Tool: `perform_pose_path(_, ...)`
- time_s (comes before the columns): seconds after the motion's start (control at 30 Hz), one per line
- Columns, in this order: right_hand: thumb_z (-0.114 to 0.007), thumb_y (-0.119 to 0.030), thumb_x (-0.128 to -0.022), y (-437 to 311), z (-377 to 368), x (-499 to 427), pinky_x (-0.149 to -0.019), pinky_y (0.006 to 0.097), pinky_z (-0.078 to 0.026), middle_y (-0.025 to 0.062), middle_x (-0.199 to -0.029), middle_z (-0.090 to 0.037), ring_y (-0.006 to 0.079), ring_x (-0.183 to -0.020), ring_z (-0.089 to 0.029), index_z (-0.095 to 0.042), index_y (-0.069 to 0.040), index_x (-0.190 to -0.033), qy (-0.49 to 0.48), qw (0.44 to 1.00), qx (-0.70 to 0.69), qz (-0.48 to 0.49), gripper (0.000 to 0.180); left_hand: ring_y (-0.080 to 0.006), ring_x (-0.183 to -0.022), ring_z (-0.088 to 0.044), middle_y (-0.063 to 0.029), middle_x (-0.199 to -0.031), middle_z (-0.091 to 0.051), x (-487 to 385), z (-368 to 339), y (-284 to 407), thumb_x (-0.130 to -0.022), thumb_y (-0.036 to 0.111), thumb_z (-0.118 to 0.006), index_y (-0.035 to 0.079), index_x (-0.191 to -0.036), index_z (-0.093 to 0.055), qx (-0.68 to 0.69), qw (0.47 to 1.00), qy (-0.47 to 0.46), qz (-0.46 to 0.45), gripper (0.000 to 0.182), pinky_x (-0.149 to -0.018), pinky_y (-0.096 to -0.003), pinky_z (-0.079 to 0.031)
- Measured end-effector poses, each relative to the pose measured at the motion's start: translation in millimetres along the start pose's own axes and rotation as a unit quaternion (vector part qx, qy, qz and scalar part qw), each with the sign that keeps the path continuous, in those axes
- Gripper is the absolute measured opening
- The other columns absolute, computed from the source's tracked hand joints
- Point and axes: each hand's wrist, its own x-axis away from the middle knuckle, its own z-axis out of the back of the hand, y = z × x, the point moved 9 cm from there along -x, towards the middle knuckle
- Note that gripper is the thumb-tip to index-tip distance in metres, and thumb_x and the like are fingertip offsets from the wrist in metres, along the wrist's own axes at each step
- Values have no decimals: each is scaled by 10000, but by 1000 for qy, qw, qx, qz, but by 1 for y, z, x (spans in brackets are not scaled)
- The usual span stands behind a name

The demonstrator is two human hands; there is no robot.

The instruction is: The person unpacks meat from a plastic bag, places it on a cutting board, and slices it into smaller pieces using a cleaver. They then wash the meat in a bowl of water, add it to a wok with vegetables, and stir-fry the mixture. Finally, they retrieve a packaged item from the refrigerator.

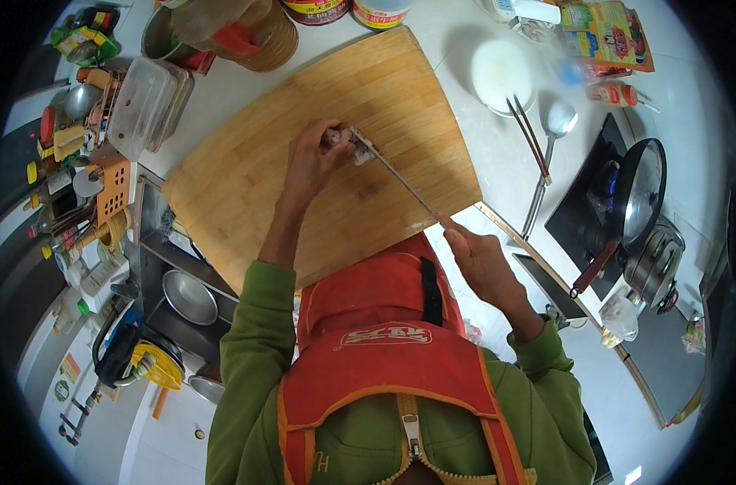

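Note:
A large wooden cutting board (271,176) lies on the counter in front of me. On its middle is a small pale pinkish lump that looks like raw meat (363,156), partly hidden by my fingers. My left hand (319,151) grips the lump from the left with curled fingers. With my right hand (480,257) I hold a kitchen knife (401,179) by its handle, near the board's right front edge. The knife is seen nearly along its edge, and its far end meets the lump beside my left fingertips. Whether the blade has passed through it, I cannot tell.
Right of the board stand a white bowl (502,76), chopsticks (530,139) and a metal ladle (560,118). A lidded pan (644,188) is on the gas stove (577,206). Clear plastic containers (141,109) and a large jug (253,36) border the left side. The sink holds a metal bowl (190,297).

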Motion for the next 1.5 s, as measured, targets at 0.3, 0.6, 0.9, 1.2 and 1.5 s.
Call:
perform_pose_path(0.3, -389, -345, -1036, -8, -3, -16, -545, 486, -448, 283, -606, -545, 460, -594, -586, -522, -19, -1317, 8, 998, 59, 4, 450, -195, -859, -663, -116, -940, -690, -1, -6, -2, -815, 91, -713, 6, -1112, -632, 39, 999, -7, 34, 319, -767, -314, -526)
perform_pose_path(0.6, -360, -351, -1043, 11, 15, -41, -500, 391, -428, 163, -529, -466, 230, -466, -506, -546, 51, -867, -77, 990, -14, -116, 476, -166, -806, -632, -92, -915, -678, 4, -8, -9, -805, 201, -778, -3, -1108, -631, 48, 998, 3, 34, 394, -734, -298, -513)
perform_pose_path(0.9, -397, -450, -1028, 33, -22, -58, -594, 463, -408, 257, -627, -468, 337, -568, -414, -524, 82, -770, 51, 996, -58, -41, 606, -191, -1029, -599, -117, -1145, -616, 41, 0, -28, -798, 47, -750, 15, -1156, -609, 64, 997, 33, 24, 386, -899, -296, -483)
perform_pose_path(1.2, -393, -346, -1046, -1, -15, -29, -499, 336, -384, 84, -555, -378, 131, -516, -410, -612, 41, -990, -1, 998, -50, 44, 448, -332, -1085, -568, -155, -1139, -593, 57, 20, -3, -688, -73, -720, 30, -1102, -620, -78, 991, 67, -85, 438, -869, -393, -504)
perform_pose_path(1.5, -482, -350, -1007, -6, -37, -18, -590, 440, -495, 231, -658, -597, 393, -632, -636, -540, -5, -1276, -41, 999, 17, 0, 441, -351, -967, -581, -125, -1024, -606, 51, 14, 13, -657, -48, -726, 20, -1047, -625, -146, 980, 54, -125, 409, -784, -403, -506)
